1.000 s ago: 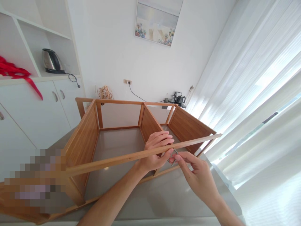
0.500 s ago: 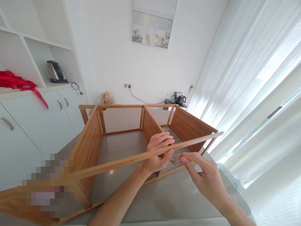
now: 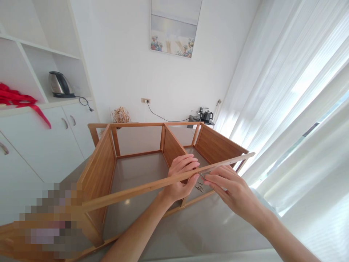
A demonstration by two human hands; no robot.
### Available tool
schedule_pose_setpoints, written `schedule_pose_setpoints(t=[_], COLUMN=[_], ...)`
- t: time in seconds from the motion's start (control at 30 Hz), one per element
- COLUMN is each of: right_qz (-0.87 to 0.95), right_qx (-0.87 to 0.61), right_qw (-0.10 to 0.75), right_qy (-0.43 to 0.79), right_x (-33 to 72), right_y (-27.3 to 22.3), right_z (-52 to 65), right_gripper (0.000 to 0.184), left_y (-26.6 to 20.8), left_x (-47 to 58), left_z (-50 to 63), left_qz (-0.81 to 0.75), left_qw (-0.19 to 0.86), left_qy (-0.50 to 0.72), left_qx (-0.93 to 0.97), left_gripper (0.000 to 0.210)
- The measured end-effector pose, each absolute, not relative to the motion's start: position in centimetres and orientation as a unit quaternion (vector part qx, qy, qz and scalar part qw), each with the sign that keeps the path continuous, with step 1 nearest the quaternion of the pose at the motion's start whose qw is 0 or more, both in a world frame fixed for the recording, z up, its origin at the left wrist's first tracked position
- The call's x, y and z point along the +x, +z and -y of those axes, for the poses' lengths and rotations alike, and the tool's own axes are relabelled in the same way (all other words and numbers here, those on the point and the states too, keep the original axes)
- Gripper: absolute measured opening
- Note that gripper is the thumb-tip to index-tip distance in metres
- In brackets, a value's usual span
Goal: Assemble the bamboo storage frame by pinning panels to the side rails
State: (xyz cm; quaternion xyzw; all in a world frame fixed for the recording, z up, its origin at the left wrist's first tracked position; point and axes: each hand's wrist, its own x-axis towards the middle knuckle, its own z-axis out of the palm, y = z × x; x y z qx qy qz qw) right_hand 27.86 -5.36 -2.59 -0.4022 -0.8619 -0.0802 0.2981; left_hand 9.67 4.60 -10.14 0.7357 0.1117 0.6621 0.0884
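Observation:
My left hand (image 3: 183,176) is closed around the wooden rail (image 3: 141,186), where the middle panel (image 3: 174,140) meets it. The rail slants across the front of a wooden shelf frame lying on the grey table. In my right hand (image 3: 227,182), a small metal hex key (image 3: 203,177) is pinched between thumb and fingers. Its tip reaches the rail's near side beside my left thumb; whether it sits in a screw head is too small to tell. Several brass-coloured screws (image 3: 200,188) lie loose on the table below.
The grey tabletop (image 3: 201,229) extends toward me. A pixelated patch hides the lower left corner. White cabinets (image 3: 40,145) stand left, with a kettle (image 3: 60,84) and red cloth (image 3: 19,96) above. Curtains (image 3: 286,109) hang right; a dark stand with a black kettle (image 3: 207,115) is behind.
My right hand has moved left and up, bringing the hex key against the rail by my left thumb. My left hand keeps its hold. The view has shifted slightly.

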Motion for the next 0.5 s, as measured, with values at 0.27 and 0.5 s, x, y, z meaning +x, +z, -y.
schedule_pose_setpoints(t=[0.27, 0.5], right_qz=[0.866, 0.868], right_qx=[-0.391, -0.388], right_qw=[0.293, 0.282], right_qy=[-0.104, -0.126], right_x=[27.7, 27.5], right_y=[-1.9, -1.4], right_z=[5.3, 5.5], right_gripper=[0.012, 0.012], left_y=[-9.9, -9.8], left_x=[9.6, 9.7], left_z=[-4.5, -4.4], left_qz=[-0.115, -0.118], left_qw=[0.082, 0.082], left_qy=[0.665, 0.667], left_qx=[0.734, 0.731], left_gripper=[0.027, 0.025])
